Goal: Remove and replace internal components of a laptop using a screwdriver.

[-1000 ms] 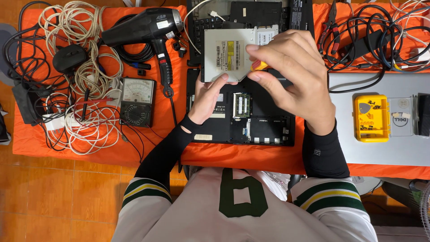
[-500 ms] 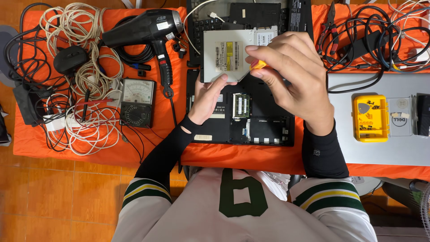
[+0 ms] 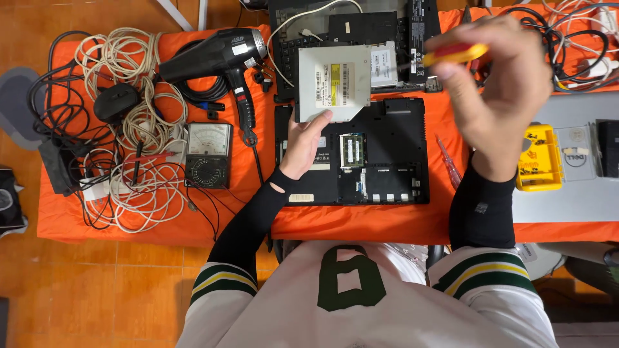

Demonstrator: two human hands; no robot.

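My left hand (image 3: 304, 145) holds a silver optical drive (image 3: 333, 82) by its lower edge, lifted over the upper left part of an opened black laptop base (image 3: 380, 169). My right hand (image 3: 500, 84) is raised to the right of the drive, shut on a screwdriver (image 3: 454, 54) with a yellow and red handle; its shaft points left toward the drive's right edge. Memory modules (image 3: 351, 149) show in an open bay of the laptop base. Both arms wear black sleeves.
An orange cloth (image 3: 161, 212) covers the table. On its left lie a black hair dryer (image 3: 216, 58), an analog multimeter (image 3: 207, 154), coiled white cables (image 3: 138, 129) and black adapters. A yellow parts case (image 3: 538, 161) rests on a grey laptop (image 3: 580, 193) at right. More laptop parts lie behind.
My right hand has lifted off the drive and swung up and to the right with the screwdriver. The left hand still holds the drive in place.
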